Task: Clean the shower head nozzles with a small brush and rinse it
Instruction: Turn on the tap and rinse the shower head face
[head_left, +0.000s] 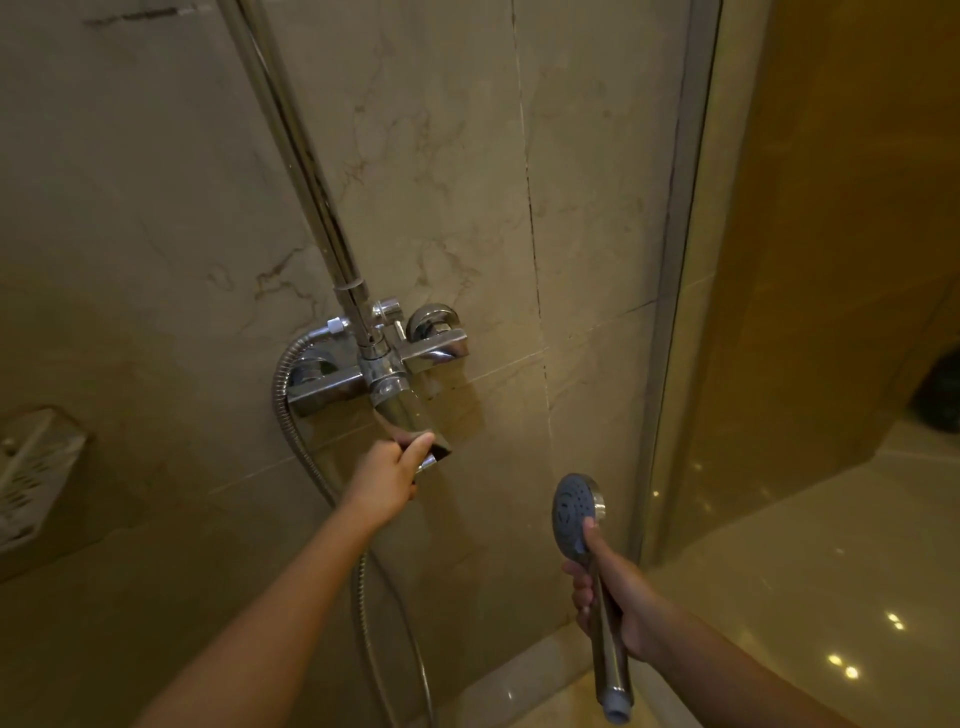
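My right hand (618, 597) grips the chrome handle of the shower head (574, 512) and holds it upright, with the thumb on the lower edge of its grey nozzle face, which is turned to the left. The handle's lower end (617, 709) shows no hose attached. My left hand (392, 475) grips the tip of the chrome mixer lever (410, 415), which points down from the wall tap (379, 364). No brush is in view. No water is seen running.
A chrome riser pipe (306, 171) climbs the marble wall above the tap. A metal hose (291, 426) loops down from the tap's left side. A white wall basket (31, 473) hangs at the far left. A glass partition (675, 291) stands close on the right.
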